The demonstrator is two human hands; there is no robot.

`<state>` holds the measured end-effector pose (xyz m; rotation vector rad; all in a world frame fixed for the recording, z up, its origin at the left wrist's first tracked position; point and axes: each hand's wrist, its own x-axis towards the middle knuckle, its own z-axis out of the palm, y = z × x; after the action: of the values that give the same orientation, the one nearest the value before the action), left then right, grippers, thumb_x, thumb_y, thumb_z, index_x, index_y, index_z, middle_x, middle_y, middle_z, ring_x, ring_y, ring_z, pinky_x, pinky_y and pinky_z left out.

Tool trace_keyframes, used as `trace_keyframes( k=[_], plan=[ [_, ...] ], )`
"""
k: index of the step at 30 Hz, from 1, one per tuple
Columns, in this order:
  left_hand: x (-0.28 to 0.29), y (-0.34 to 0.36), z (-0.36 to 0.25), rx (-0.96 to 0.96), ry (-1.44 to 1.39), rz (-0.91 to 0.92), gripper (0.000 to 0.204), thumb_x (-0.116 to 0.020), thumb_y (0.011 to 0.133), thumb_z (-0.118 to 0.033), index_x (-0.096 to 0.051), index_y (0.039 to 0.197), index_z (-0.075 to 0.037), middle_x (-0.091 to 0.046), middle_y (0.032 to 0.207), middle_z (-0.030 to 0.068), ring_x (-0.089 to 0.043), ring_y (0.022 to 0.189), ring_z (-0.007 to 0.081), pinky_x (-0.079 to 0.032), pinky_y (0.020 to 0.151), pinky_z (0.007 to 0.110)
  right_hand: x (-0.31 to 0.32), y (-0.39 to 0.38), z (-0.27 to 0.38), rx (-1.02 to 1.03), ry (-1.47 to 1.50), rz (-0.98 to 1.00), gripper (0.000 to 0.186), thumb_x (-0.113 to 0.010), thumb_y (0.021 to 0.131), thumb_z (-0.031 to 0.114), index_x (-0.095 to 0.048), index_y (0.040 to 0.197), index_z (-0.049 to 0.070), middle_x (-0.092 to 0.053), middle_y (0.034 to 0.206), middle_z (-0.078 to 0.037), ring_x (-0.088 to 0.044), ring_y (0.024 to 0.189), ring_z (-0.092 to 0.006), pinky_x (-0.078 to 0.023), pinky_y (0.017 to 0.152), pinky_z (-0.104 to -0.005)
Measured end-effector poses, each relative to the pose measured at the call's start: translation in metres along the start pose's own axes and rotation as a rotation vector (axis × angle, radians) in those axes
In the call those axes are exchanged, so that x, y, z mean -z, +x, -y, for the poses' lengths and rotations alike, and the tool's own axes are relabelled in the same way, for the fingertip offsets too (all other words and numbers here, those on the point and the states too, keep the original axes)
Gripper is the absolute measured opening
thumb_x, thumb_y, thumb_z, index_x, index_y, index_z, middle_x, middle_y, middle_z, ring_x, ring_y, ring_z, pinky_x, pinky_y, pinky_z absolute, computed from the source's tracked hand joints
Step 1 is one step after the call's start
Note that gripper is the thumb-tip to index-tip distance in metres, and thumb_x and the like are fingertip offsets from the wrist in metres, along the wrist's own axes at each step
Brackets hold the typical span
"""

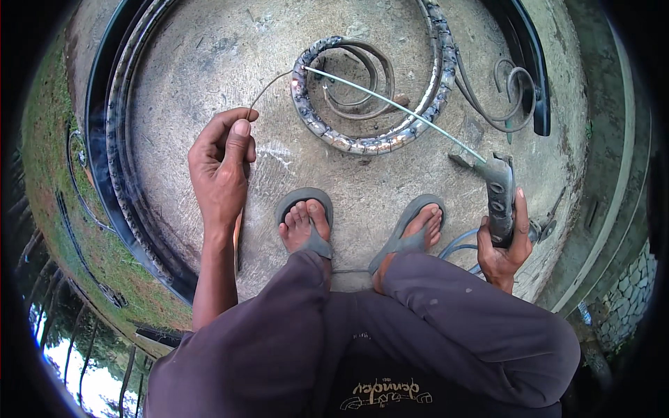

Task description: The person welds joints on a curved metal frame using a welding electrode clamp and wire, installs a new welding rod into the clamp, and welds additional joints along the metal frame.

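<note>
Head view: you squat over a spiral iron scroll (362, 97) on the concrete slab (209, 63).
Your left hand (223, 164) pinches a thin filler wire (268, 87); your right hand (503, 244) is clenched on a torch (498, 191), its long nozzle reaching the scroll. Its hose disappears behind your knee.

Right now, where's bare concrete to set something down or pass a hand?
Free: concrete between the left hand, the spiral scroll and the feet; also the upper-left slab inside the curved rim. Crowded: the scroll under the welding rod, the small scrolls, and cables around the right hand and electrode holder.
</note>
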<state>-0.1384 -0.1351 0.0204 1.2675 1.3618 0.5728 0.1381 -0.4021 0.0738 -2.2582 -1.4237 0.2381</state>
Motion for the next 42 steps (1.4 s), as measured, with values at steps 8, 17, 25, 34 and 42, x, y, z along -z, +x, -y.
trace_keyframes(
  k=[8, 17, 25, 34, 42],
  plan=[
    [0.0, 0.0, 0.002, -0.003, -0.004, 0.024, 0.019, -0.061, 0.099, -0.019, -0.069, 0.106, -0.003, -0.051, 0.062, -0.0039, -0.038, 0.052, 0.0014, -0.027, 0.046, 0.02, -0.002, 0.002, 0.001, 0.005, 0.018, 0.001, 0.076, -0.064, 0.065, -0.015, -0.046, 0.138, -0.008, -0.064, 0.122, -0.026, -0.071, 0.095, -0.0336, -0.055, 0.078, -0.0348],
    [-0.002, 0.0, 0.005, 0.012, -0.005, 0.027, 0.019, -0.059, 0.099, -0.017, -0.068, 0.106, -0.002, -0.051, 0.062, -0.0037, -0.039, 0.052, 0.0016, -0.027, 0.046, 0.02, -0.005, 0.001, -0.002, 0.031, 0.0, 0.021, 0.075, -0.063, 0.063, -0.013, -0.047, 0.137, -0.009, -0.063, 0.122, -0.026, -0.071, 0.094, -0.0371, -0.056, 0.077, -0.0379],
    [0.003, 0.0, 0.008, -0.028, -0.077, 0.057, 0.018, -0.057, 0.101, -0.018, -0.066, 0.106, -0.003, -0.049, 0.063, -0.0039, -0.037, 0.053, 0.0018, -0.026, 0.046, 0.021, -0.003, 0.005, 0.0, 0.053, 0.035, 0.017, 0.076, -0.064, 0.062, -0.009, -0.049, 0.136, -0.007, -0.064, 0.116, -0.029, -0.07, 0.096, -0.041, -0.056, 0.079, -0.0403],
    [0.001, 0.002, 0.004, -0.03, -0.041, 0.006, 0.02, -0.058, 0.1, -0.02, -0.067, 0.107, -0.003, -0.05, 0.062, -0.0043, -0.038, 0.052, 0.0017, -0.027, 0.046, 0.02, -0.001, -0.001, 0.0, -0.013, -0.026, -0.027, 0.075, -0.065, 0.064, -0.011, -0.046, 0.137, -0.01, -0.063, 0.12, -0.029, -0.07, 0.099, -0.04, -0.056, 0.08, -0.0388],
    [-0.003, 0.007, 0.003, -0.024, -0.055, 0.019, 0.021, -0.06, 0.099, -0.02, -0.068, 0.108, -0.003, -0.05, 0.063, -0.0046, -0.038, 0.051, 0.0012, -0.026, 0.045, 0.02, -0.01, 0.006, 0.0, -0.004, 0.005, -0.02, 0.075, -0.066, 0.066, -0.013, -0.046, 0.138, -0.008, -0.063, 0.124, -0.026, -0.071, 0.095, -0.0358, -0.056, 0.075, -0.0362]
  ],
)
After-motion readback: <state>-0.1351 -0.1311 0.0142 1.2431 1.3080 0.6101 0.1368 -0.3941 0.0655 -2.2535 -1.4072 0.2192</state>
